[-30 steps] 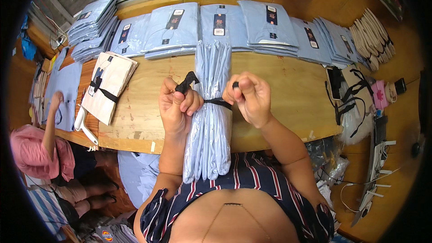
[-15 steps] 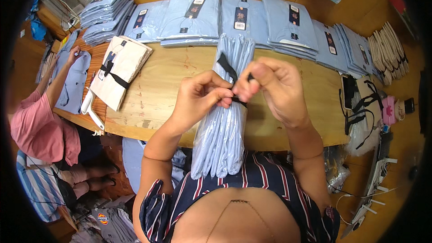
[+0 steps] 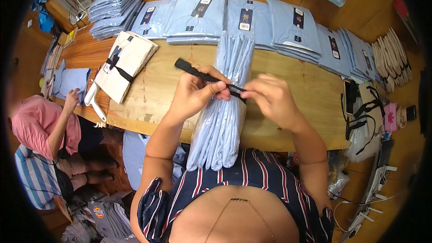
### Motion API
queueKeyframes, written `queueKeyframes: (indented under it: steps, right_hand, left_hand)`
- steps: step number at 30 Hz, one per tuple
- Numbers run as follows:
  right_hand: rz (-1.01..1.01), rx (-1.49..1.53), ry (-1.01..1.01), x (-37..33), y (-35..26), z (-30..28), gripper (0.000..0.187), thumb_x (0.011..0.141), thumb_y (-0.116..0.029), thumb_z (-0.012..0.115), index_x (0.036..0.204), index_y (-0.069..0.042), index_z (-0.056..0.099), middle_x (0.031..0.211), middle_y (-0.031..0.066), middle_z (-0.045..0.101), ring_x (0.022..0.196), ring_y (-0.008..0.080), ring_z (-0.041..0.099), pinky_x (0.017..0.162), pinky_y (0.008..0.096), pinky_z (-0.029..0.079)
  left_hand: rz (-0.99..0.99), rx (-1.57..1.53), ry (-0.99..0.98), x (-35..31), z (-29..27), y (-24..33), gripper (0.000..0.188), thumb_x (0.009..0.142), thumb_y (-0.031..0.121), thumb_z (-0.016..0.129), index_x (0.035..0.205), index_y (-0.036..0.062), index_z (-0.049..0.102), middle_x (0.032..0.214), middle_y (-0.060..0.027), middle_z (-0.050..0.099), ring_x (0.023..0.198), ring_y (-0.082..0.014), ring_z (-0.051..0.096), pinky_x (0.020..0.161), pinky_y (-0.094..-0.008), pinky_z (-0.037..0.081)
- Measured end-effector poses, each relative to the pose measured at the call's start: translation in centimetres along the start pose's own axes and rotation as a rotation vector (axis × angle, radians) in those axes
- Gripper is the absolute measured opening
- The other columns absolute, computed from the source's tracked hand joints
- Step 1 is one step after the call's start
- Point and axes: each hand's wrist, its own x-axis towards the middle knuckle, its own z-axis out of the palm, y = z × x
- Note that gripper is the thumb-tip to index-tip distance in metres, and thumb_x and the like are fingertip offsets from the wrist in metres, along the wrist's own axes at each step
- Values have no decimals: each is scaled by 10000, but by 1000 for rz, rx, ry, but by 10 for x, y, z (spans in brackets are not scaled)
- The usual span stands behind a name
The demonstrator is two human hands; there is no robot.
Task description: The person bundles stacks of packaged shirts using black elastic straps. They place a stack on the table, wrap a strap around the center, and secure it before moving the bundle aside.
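Observation:
A bundle of folded light blue shirts in clear plastic (image 3: 216, 139) stands on edge in front of me, its near end at my chest. A black fabric strip (image 3: 194, 70) runs round its middle. My left hand (image 3: 198, 89) pinches the strip between thumb and fingers, and one loose end sticks out to the left above that hand. On the bundle's right side my right hand (image 3: 270, 96) pinches the other part of the strip, with fingers bent. Between the two hands the strip is drawn across the top of the bundle.
Stacks of bagged blue shirts (image 3: 194, 20) line the table's far side. A beige bundle tied in black (image 3: 118, 81) lies left, beside a white-handled tool (image 3: 92, 99). Black strips (image 3: 360, 112) lie right. A co-worker in pink (image 3: 38, 123) handles a blue shirt (image 3: 74, 80).
The strip's loose end has swung from upright over the bundle to the left. My right hand has come down closer to the bundle. The co-worker's shirt is now folded smaller.

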Motion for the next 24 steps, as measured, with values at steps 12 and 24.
queueKeyframes:
  steps: [12, 24]
  right_hand:
    - [-208, -190, -10, -33, -38, 1, 119, 689, -128, 585, 663, -35, 515, 555, 44, 408, 510, 177, 408, 474, 282, 331]
    - [275, 594, 86, 3, -7, 5, 179, 756, 53, 451, 889, 29, 568, 688, 64, 559, 575, 86, 523, 534, 203, 438]
  left_hand:
    - [151, 376, -430, 12, 2, 19, 118, 564, -112, 584, 602, -21, 518, 720, -82, 549, 733, -167, 563, 637, -254, 448]
    - [1074, 1364, -322, 8, 17, 16, 133, 537, 58, 586, 594, 67, 466, 671, -36, 450, 632, -163, 479, 468, -262, 406]
